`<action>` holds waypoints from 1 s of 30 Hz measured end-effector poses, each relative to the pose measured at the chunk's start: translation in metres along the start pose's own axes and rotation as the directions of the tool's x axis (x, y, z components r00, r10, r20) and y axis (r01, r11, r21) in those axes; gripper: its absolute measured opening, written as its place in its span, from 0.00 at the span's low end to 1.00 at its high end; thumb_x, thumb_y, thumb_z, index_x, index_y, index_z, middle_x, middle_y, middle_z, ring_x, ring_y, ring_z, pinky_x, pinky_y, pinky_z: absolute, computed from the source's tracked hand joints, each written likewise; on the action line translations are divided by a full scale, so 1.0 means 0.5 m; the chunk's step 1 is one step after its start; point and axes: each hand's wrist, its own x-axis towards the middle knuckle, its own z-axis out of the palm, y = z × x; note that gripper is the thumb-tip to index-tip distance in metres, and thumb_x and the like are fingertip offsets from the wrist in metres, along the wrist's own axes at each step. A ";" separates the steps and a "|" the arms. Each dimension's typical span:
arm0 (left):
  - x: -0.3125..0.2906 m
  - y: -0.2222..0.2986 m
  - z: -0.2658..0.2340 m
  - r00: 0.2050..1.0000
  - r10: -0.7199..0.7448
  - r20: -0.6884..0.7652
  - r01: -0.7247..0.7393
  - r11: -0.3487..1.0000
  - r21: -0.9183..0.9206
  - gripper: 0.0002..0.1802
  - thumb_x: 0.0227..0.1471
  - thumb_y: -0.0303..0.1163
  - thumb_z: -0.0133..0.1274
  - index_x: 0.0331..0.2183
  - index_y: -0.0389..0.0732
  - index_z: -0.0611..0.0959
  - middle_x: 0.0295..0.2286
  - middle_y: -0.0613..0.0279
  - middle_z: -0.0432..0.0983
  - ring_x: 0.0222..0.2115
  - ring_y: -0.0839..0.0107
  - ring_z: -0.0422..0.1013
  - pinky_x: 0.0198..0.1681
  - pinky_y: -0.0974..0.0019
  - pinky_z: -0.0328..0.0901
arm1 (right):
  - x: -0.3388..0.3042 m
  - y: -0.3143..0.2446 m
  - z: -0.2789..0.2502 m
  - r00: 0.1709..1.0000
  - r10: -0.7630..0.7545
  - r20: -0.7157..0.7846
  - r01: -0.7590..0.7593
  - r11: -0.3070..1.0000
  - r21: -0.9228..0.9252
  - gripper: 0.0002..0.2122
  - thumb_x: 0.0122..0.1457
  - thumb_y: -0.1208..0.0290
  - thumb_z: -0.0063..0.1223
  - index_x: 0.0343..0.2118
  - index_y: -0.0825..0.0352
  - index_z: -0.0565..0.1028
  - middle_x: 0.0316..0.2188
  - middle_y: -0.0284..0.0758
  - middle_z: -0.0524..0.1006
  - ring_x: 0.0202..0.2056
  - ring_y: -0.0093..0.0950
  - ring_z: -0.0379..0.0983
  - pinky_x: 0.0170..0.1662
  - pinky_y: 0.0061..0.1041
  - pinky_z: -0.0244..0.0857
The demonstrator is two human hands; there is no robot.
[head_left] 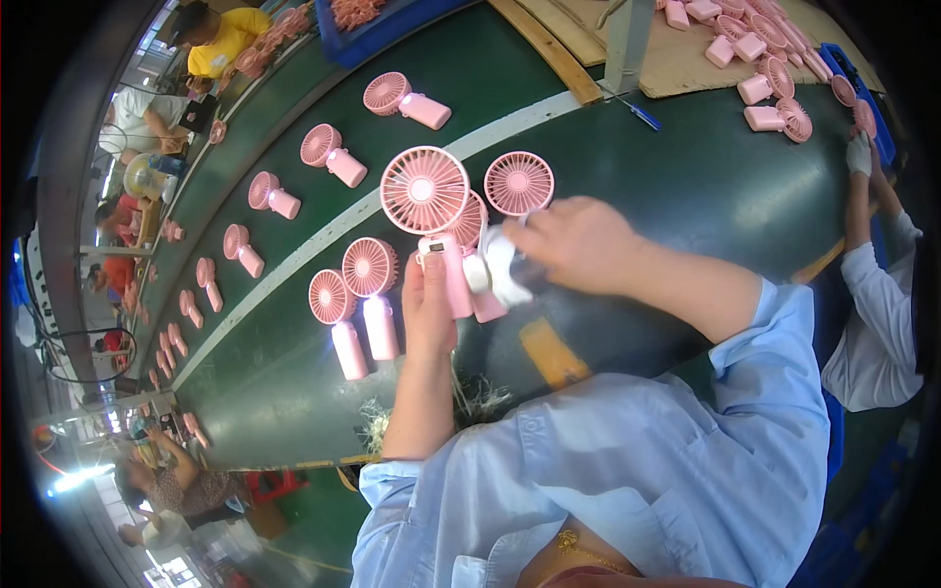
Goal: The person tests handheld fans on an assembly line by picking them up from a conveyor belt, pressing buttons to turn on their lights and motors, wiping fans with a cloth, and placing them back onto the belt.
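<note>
Grips in the left hand (pixel 429 304) the handle of a round-headed pink plastic handheld fan (pixel 424 190) — held above the middle of the glossy green worktop (pixel 637 186), head toward the far edge. Holds a white, rounded, blurred object (pixel 505 265) in the bent fingers of the right hand (pixel 578 243), just beside that handle; cannot tell its kind. Has two more fans (pixel 520 183) close behind, one partly hidden by the held one. Has to the left, nearer the worktop's left end, a pair of pink fans (pixel 370 267) lying side by side, with a bright glow at the top of the right one's handle. Faces, beyond the pale strip (pixel 500 127) along the far edge, a long row of pink fans (pixel 320 144). Has near that edge a blue-handled tool (pixel 642 117) — and, at the far right corner, a heap of pink fans (pixel 755 39) on brown cardboard (pixel 686 73).
</note>
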 end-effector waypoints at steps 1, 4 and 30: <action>-0.003 -0.003 0.006 1.000 0.012 -0.024 -0.011 1.000 0.020 0.16 0.57 0.40 0.40 0.41 0.38 0.70 0.33 0.64 0.71 0.32 0.78 0.68 0.35 0.73 0.64 | 0.006 0.009 -0.007 1.000 0.005 -0.013 -0.005 1.000 -0.001 0.23 0.36 0.68 0.57 0.40 0.64 0.69 0.24 0.33 0.72 0.26 0.30 0.73 0.29 0.28 0.67; 0.005 -0.015 0.004 0.997 -0.072 -0.011 0.071 0.991 -0.113 0.17 0.58 0.42 0.39 0.41 0.39 0.70 0.31 0.66 0.70 0.30 0.80 0.67 0.33 0.73 0.64 | 0.020 -0.028 0.009 0.997 0.032 -0.076 -0.028 0.998 0.049 0.25 0.34 0.65 0.60 0.41 0.63 0.69 0.24 0.31 0.71 0.27 0.29 0.72 0.31 0.26 0.66; 0.052 0.051 -0.023 0.994 0.110 -0.020 -0.112 0.969 -0.222 0.24 0.57 0.47 0.37 0.41 0.35 0.71 0.29 0.63 0.68 0.26 0.75 0.63 0.30 0.71 0.60 | -0.032 0.015 -0.028 0.991 0.127 -0.052 -0.113 0.970 0.215 0.30 0.33 0.63 0.65 0.44 0.59 0.68 0.32 0.35 0.74 0.37 0.33 0.71 0.38 0.32 0.66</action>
